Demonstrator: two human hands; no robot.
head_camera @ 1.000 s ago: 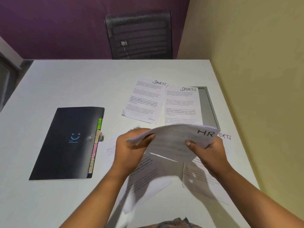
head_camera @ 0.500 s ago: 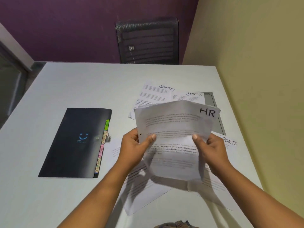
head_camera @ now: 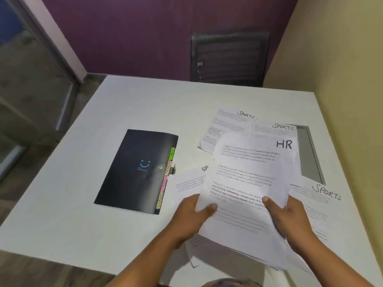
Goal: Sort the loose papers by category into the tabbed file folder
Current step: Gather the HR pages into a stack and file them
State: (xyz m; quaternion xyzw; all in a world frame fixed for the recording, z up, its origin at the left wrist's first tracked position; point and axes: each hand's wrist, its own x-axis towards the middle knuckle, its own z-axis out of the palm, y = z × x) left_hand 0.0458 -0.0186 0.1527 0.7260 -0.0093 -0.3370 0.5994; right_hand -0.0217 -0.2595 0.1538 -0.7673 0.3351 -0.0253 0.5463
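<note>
The white rectangular table (head_camera: 83, 204) carries everything. Toward its left edge, about midway between near and far edges, lies the black plastic tabbed file folder (head_camera: 132, 172), closed flat, with a small blue smiling mark on its cover. I judge it light, stiffer than paper and slick. It looks best opened from its right side, where the flap parts, while the other hand steadies the spine.

Lifted above the near right part of the table is the thin sheaf of white printed papers (head_camera: 248, 166), headed "HR" in black marker at its top right corner. Paper like this is light, limp and easily creased. The lower edges fan apart, so more than one sheet seems to be there. Holding both side edges low down, as now, keeps it flat enough to read. For feeding it into a pocket, a hold nearer the leading edge looks wiser.

Loose white sheets marked "SPORTS" (head_camera: 226, 125) lie flat around it. Two are toward the far right, one is by the right edge and one sits just beside the folder, partly covered.

The left hand (head_camera: 192, 214) pinches the sheaf's left edge, thumb on top. The right hand (head_camera: 290, 216) pinches the right edge likewise. The fingers beneath are hidden.

Along the folder's right side run the small coloured tabs (head_camera: 165, 179), green, orange, pink and yellow. Their lettering is mostly too small to read.
</note>
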